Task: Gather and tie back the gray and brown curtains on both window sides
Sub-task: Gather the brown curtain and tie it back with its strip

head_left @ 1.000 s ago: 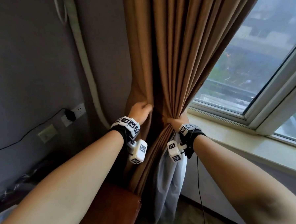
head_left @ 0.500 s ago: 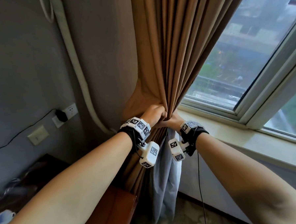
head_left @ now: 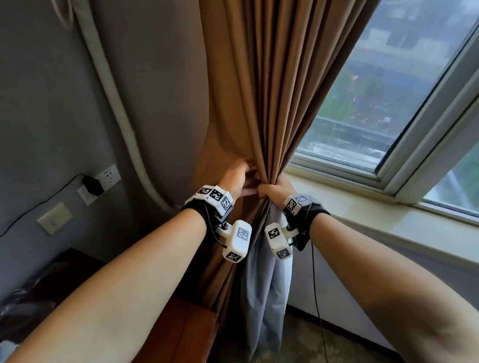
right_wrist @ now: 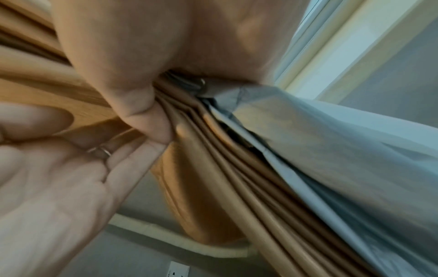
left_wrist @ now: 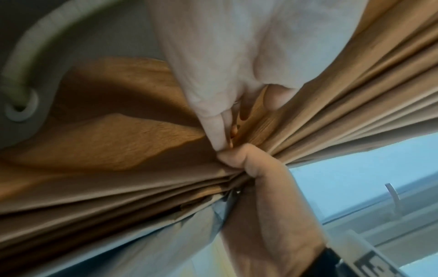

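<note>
Holding the brown curtain (head_left: 260,77) in a tight bunch, both hands meet beside the left end of the window sill (head_left: 379,218). The right hand (head_left: 277,189) has its fingers and thumb curled hard around the gathered folds, with the gray curtain (head_left: 266,296) caught in the same squeeze and hanging down below it toward the floor. The left hand (head_left: 238,178) is just beside the right one, touching it, and its fingers curl into the brown cloth from the wall side. From the right wrist view, a thin ring shows on a finger of the left hand. Behind the curtain a pale padded pipe (head_left: 108,85) runs down the gray wall, and a wall socket (head_left: 109,175) with a black plug sits near it
</note>
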